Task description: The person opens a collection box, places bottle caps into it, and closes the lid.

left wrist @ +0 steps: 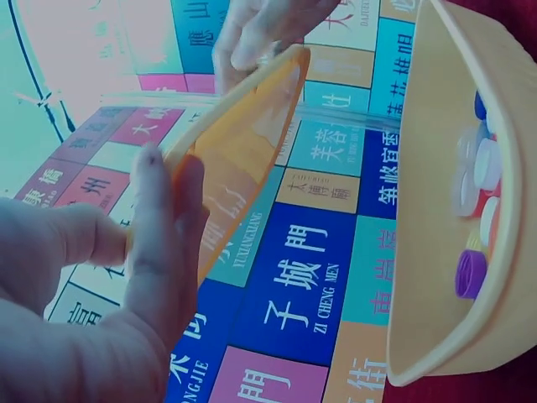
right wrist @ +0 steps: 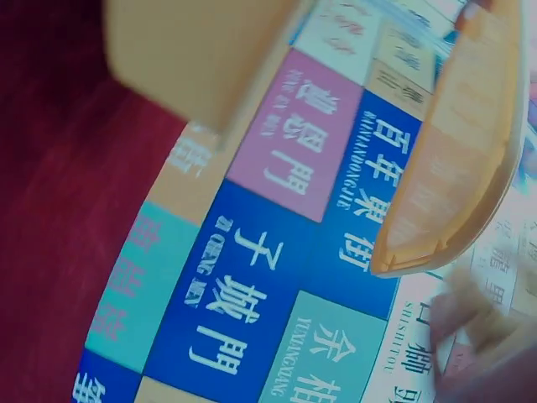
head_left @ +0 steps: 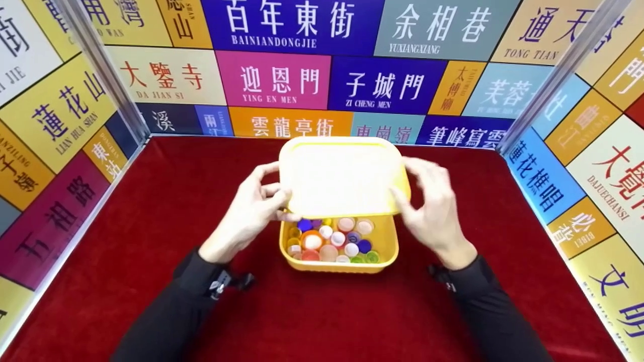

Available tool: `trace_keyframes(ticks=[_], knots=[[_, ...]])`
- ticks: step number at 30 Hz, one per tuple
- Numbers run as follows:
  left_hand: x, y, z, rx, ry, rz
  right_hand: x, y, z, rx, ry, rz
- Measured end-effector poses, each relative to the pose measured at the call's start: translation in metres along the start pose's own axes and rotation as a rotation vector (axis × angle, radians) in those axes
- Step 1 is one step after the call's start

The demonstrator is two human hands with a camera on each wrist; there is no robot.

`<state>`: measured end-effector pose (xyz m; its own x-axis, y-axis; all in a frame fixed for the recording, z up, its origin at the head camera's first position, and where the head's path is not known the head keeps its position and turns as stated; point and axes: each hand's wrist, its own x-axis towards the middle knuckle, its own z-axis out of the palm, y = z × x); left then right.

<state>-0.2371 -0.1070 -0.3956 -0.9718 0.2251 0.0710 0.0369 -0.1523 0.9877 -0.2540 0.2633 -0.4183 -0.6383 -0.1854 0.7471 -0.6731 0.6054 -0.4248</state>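
A yellow plastic lid [head_left: 344, 178] is held tilted above a yellow box [head_left: 390, 246], covering its back part in the head view. Colourful bottle caps [head_left: 328, 251] lie in the box, among them a purple one [left wrist: 471, 273]. My left hand [head_left: 254, 201] pinches the lid's left edge, thumb on one face and fingers on the other. At the opposite edge my right hand [head_left: 432, 203], blurred, has its thumb over the lid's corner and its fingers by the side. The lid's underside [left wrist: 243, 159] shows in the left wrist view.
A dark red cloth [head_left: 126, 241] covers the table under the box. Panels with printed Chinese place names [head_left: 274, 80] enclose the back and both sides, with metal posts [head_left: 553, 75] at the corners.
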Motion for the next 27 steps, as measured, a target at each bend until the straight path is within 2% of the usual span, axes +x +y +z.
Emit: trace_keyframes(ticks=[2, 4, 7, 14, 19, 22, 27], knots=[[0.0, 0.001, -0.001, -0.01, -0.028, -0.01, 0.0, 0.0, -0.003, 0.02, -0.027, 0.197], [-0.001, 0.0, -0.002, -0.012, -0.053, -0.02, 0.0, 0.0, -0.005, 0.063, -0.087, 0.356], [-0.001, -0.001, -0.001, -0.003, -0.073, -0.036, 0.0, 0.002, -0.008, 0.14, -0.163, 0.486], [-0.001, -0.003, -0.001, 0.038, -0.103, -0.075, 0.001, 0.003, -0.012, 0.221, -0.175, 0.544], [0.0, -0.004, -0.003, 0.134, -0.08, -0.089, 0.002, -0.001, -0.013, 0.261, -0.173, 0.575], [-0.001, -0.005, -0.004, 0.259, -0.044, -0.051, 0.002, -0.006, -0.013, 0.236, -0.19, 0.584], [-0.003, -0.008, -0.009, 0.556, 0.001, -0.009, 0.001, -0.01, -0.014, 0.164, -0.278, 0.627]])
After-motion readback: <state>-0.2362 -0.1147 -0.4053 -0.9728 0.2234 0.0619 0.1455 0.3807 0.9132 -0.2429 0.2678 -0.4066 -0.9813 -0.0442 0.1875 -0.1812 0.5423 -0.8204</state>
